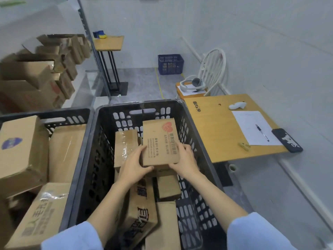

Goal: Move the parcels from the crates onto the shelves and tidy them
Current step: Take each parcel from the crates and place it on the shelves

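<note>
A parcel (159,143) is gripped at its near corners by both the left hand (134,166) and right hand (185,159). It is held above the crate (196,156), probably for lifting toward the shelves (84,87).

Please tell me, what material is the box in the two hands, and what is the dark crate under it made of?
The box held by the left hand and right hand looks like brown cardboard, matte, with red and dark print on its face. The dark crate seems to be moulded plastic: its walls are pierced with regular slots and have a slight sheen.
</note>
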Available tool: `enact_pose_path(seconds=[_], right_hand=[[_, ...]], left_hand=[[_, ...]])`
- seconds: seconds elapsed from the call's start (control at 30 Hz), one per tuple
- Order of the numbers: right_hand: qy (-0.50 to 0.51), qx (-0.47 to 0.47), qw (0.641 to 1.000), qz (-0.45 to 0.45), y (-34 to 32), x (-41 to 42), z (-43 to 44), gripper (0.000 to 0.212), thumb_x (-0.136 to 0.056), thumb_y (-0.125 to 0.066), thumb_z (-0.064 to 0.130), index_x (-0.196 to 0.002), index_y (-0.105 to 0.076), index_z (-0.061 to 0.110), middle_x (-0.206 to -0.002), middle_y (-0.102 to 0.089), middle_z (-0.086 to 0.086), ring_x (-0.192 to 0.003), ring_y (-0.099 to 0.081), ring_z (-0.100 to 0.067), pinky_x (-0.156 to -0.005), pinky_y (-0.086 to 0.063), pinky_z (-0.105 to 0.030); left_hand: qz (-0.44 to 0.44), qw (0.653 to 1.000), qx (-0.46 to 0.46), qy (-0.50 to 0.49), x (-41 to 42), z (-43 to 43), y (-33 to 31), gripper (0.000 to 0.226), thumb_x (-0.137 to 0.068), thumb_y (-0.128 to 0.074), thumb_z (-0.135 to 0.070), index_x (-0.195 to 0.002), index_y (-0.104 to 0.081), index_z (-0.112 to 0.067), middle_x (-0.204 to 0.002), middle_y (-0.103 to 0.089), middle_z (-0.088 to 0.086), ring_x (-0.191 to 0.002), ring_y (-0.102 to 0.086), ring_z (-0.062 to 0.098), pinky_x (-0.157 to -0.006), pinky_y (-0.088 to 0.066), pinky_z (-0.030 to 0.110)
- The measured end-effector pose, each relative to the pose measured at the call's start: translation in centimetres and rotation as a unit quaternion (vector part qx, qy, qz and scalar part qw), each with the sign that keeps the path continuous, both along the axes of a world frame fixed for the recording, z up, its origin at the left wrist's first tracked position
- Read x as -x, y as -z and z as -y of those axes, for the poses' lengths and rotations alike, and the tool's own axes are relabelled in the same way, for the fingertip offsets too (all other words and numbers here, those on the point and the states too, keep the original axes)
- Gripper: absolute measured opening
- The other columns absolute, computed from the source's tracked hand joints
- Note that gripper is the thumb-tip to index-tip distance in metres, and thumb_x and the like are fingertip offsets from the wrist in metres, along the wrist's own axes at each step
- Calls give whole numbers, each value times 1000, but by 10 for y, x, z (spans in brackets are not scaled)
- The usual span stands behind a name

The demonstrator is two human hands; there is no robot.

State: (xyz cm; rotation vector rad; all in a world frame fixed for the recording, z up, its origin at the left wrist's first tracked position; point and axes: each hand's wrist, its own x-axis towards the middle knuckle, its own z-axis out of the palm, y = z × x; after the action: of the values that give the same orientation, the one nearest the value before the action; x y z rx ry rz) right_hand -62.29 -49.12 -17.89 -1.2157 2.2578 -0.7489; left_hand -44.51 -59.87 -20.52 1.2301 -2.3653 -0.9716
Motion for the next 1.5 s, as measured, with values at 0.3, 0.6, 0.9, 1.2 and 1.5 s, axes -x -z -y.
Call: enact_pose_path(seconds=[0.3,0.6,0.9,1.2,1.5], right_hand=[[23,-3,997,74,13,4,20,96,-66,-88,15,-144,-32,21,-143,-42,-1,-132,-44,-17,-97,-36,-25],[18,48,997,52,-7,-2,5,93,-67,-88,19,-144,-35,23,-141,-46,1,-130,-44,-15,-102,-38,-31],[-22,146,988,48,-90,-25,-9,96,-73,-86,18,-149,-28,19,-149,-38,1,-135,-38,-13,-103,-31,-25],[-79,234,962,114,-161,-55,6,96,-84,-77,26,-156,-13,24,-149,-30,-2,-134,-35,-11,-112,-33,-33],[-160,247,936,192,-187,-89,14,62,-89,-71,30,-137,-33,21,-117,-41,26,-117,-47,-11,-75,-41,-11]], left_hand=[[-130,980,-147,-26,11,5,-1,102,-65,-89,-13,-148,-31,-26,-133,-41,-19,-127,-39,7,-106,-39,33],[-173,978,-115,-27,6,-3,-29,92,-65,-89,-10,-142,-39,-24,-129,-46,-17,-123,-43,6,-98,-42,24],[-201,979,-9,-28,-27,-8,-101,99,-65,-90,-17,-147,-34,-25,-146,-44,-6,-129,-42,10,-107,-39,38],[-217,973,66,-44,-67,-7,-171,108,-75,-84,-14,-156,-13,-22,-139,-25,-4,-125,-37,8,-104,-38,21],[-272,950,68,-137,-124,-44,-200,81,-79,-79,-14,-140,-28,-28,-146,-33,-5,-130,-41,17,-108,-42,43]])
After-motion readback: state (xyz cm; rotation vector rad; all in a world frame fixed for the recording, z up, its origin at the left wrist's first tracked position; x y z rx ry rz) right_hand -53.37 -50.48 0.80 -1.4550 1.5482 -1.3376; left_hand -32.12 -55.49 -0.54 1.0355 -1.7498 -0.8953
